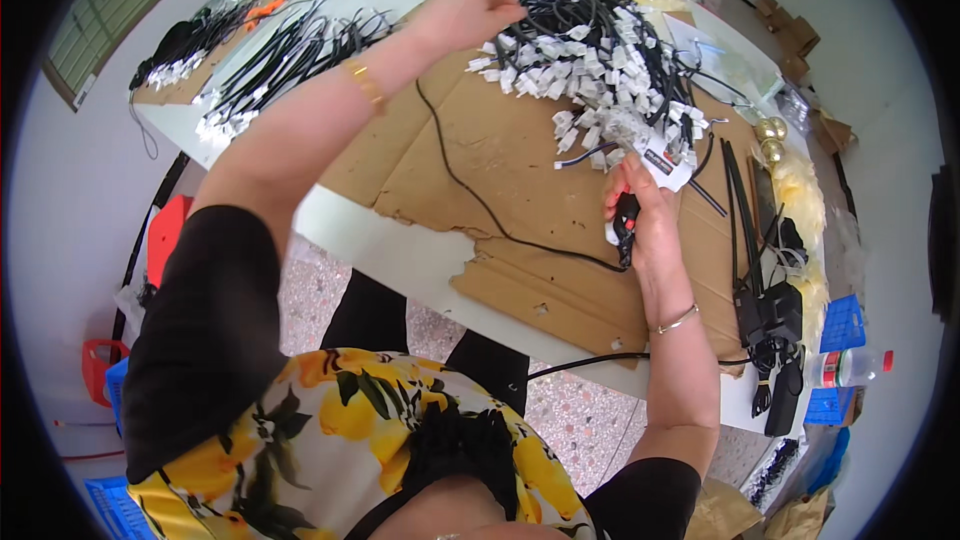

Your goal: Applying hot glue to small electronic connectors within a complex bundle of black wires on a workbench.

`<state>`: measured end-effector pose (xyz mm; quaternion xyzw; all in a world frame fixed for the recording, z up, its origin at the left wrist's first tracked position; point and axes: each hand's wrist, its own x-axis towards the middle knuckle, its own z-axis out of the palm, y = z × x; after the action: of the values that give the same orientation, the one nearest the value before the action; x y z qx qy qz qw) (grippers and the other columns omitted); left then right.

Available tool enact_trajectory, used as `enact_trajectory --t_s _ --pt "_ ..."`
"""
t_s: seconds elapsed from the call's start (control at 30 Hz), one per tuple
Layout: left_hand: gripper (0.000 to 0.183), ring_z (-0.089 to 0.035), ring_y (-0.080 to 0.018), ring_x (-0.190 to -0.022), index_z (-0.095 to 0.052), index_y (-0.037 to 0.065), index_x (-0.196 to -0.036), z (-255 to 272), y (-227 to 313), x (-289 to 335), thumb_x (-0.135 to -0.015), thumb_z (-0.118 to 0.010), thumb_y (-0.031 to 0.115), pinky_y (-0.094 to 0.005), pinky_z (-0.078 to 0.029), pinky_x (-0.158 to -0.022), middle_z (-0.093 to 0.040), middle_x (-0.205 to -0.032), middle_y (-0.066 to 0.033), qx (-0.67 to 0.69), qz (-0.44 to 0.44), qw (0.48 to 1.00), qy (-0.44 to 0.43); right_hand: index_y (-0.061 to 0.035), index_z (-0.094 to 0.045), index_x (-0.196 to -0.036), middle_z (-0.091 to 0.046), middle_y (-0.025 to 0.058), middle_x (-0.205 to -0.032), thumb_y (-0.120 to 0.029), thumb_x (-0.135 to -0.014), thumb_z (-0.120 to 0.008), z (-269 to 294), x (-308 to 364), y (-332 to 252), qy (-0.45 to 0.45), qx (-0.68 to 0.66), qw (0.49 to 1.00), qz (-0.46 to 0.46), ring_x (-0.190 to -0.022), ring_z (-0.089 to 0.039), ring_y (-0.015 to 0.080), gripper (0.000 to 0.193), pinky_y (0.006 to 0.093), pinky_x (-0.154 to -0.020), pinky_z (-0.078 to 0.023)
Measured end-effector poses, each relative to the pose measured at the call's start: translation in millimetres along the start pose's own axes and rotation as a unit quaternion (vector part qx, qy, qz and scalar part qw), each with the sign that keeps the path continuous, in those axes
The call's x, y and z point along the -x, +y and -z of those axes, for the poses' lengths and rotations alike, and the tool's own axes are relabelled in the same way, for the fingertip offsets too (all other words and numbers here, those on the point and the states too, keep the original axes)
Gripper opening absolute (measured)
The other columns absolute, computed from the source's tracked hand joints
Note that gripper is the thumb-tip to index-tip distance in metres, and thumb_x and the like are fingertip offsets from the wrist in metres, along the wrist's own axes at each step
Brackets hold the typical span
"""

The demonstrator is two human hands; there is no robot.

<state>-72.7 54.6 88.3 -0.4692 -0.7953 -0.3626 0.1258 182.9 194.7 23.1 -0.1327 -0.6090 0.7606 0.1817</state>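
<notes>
My right hand (645,208) is wrapped round a corded power tool (662,162) with a white body, a black grip and a red button. Its front end reaches the white connectors at the near edge of the cable pile. My left hand (475,15) is raised at the left of that pile, thumb and fingers pinched together; what they hold, if anything, is too small to make out. Black cables with white plastic connectors (600,65) lie heaped on a cardboard sheet (400,165). The tool's black cord (470,195) loops across the cardboard.
More black cables (290,60) lie in rows at the far left of the white table (360,230). Along the right edge are black power adapters (770,315), gold balls (770,140) and yellow fluffy material (798,195). A plastic bottle (845,367) lies beyond that edge, beside a blue crate (840,325).
</notes>
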Motion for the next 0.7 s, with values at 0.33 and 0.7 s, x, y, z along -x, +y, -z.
enact_trajectory --t_s 0.33,0.7 --pt "0.032 -0.059 -0.0178 -0.066 -0.065 0.008 -0.085 -94.9 11.4 -100.8 -0.071 -0.058 0.037 -0.03 -0.047 -0.063 -0.063 -0.069 -0.0078 -0.213 0.003 0.971 -0.111 -0.0079 -0.042 -0.064 -0.043 0.0032 -0.055 -0.033 -0.082 -0.054 13.2 -8.0 4.1 -0.032 -0.1 0.994 0.023 -0.05 -0.041 0.0132 0.033 0.0236 -0.045 -0.035" --pt "0.008 -0.041 -0.0096 -0.045 -0.055 0.006 -0.07 36.5 102.7 -131.1 -0.076 -0.054 0.012 -0.0233 -0.032 -0.039 -0.045 -0.054 0.0007 0.502 0.108 0.857 0.054 -0.0091 -0.041 -0.064 -0.041 0.0025 -0.056 -0.035 -0.083 -0.05 18.2 -10.9 0.6 -0.044 -0.155 0.986 0.053 -0.05 -0.038 0.0122 0.034 0.0233 -0.047 -0.031"
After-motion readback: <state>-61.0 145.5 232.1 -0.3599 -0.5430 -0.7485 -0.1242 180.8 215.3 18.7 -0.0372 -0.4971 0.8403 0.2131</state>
